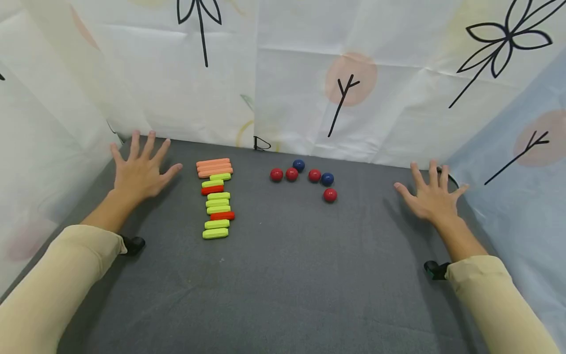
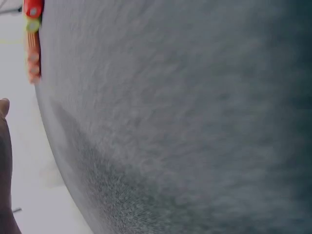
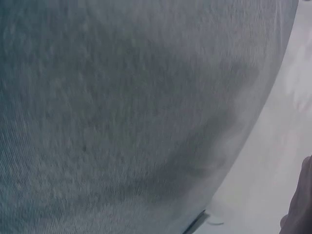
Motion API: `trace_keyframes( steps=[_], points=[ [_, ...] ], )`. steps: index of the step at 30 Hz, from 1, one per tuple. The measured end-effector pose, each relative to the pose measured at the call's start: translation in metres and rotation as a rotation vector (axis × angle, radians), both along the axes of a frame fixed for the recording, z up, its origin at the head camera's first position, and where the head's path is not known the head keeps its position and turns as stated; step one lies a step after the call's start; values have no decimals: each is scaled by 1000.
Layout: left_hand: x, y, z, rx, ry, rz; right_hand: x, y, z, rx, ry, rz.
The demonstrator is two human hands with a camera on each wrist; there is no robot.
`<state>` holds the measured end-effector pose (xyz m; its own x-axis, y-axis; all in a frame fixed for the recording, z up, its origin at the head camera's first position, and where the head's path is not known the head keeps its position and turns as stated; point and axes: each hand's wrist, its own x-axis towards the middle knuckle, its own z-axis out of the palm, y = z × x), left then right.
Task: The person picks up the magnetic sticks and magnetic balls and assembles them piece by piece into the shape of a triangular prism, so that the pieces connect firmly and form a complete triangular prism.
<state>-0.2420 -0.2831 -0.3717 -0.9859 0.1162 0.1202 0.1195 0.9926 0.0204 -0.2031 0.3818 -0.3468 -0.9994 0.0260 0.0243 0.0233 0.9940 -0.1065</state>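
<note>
My left hand (image 1: 139,174) is spread with straight fingers at the table's back left, holding nothing. Just right of it lies a column of short ribbed sticks: orange sticks (image 1: 214,167) at the far end, then yellow-green sticks (image 1: 218,202) with two red sticks (image 1: 222,216) among them. In the left wrist view the ends of the orange sticks (image 2: 33,58) show at the upper left edge. Toward the back middle are several glossy red balls (image 1: 329,195) and two blue balls (image 1: 327,179). Over at the right, my right hand (image 1: 433,196) also has fingers spread, nothing in it.
A dark grey cloth (image 1: 283,285) covers the table. Patterned white curtains (image 1: 300,98) hang along its back and sides. Behind the right hand a thin dark curved item (image 1: 452,179) shows at the back right corner. Each wrist wears a black camera (image 1: 133,245).
</note>
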Motion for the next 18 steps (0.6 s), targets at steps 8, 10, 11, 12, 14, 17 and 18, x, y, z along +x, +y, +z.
trace_keyframes(
  steps=[8, 10, 11, 12, 14, 17, 18],
  points=[
    [21, 23, -6, 29, 68, -196, 4, -28, -2, -7, -62, 116],
    [27, 28, -8, 45, 80, -267, 5, -38, -2, -18, -99, 156],
    [30, 31, -9, 48, 81, -300, 6, -43, -3, -30, -117, 175],
    [33, 33, -10, 60, 82, -330, 6, -48, -3, -42, -131, 195],
    [38, 39, -11, 105, 72, -383, 7, -57, -3, -86, -157, 232],
    [47, 47, -11, 215, 28, -445, 7, -69, -3, -196, -186, 285],
    [50, 49, -11, 275, 1, -457, 7, -73, -4, -240, -195, 301]
  ],
)
